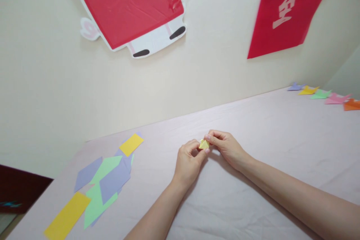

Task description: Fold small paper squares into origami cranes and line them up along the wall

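Note:
A small folded piece of yellow paper [204, 144] is pinched between both hands above the middle of the pale pink table cover [253, 202]. My left hand [188, 163] grips its near left side with curled fingers. My right hand [226, 147] holds its right side, fingertips pressed on the fold. Both forearms reach in from the bottom edge.
Loose paper sheets [104, 183] in yellow, green and lilac lie scattered at the left. A row of folded paper figures [323, 95] in several colours sits at the far right by the wall. Red paper decorations [126, 3] hang on the cream wall.

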`<move>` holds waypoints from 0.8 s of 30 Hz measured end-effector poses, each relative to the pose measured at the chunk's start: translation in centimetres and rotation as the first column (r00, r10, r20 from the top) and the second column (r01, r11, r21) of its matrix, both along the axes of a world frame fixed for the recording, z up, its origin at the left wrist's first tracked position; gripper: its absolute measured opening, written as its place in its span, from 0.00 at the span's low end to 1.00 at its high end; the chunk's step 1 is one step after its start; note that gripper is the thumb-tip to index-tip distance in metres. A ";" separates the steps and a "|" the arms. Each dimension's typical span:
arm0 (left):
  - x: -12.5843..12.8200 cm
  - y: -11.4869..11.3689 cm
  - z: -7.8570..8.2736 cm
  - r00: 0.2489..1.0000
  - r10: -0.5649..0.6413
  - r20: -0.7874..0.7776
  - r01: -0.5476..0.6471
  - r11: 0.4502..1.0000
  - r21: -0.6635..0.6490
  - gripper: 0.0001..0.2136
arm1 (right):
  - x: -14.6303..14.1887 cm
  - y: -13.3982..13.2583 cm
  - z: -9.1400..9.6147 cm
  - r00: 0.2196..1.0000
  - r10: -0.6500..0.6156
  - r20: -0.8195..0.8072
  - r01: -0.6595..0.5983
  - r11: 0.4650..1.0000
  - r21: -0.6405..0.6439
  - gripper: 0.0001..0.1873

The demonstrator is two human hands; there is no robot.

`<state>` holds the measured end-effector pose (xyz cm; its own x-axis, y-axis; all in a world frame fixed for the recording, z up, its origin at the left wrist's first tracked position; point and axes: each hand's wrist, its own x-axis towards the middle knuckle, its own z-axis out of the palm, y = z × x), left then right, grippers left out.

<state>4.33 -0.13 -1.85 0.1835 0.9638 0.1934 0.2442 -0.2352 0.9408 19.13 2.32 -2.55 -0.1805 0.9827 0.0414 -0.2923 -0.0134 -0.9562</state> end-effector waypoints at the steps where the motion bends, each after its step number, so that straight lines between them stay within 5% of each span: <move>1: 0.0 0.0 -0.1 1.000 0.006 0.014 -0.006 1.000 -0.016 0.11 | 0.0 0.0 0.0 1.000 -0.010 0.003 0.010 1.000 0.003 0.19; 10: -0.1 0.5 -1.1 0.987 0.067 0.144 -0.053 0.994 -0.099 0.11 | 0.0 0.1 0.2 0.995 -0.091 0.034 0.089 0.994 0.060 0.15; 24: -0.4 0.6 -0.8 0.984 -0.008 0.177 0.022 0.997 -0.079 0.09 | 0.1 -0.4 1.1 0.989 -0.004 0.146 -0.017 0.990 0.142 0.13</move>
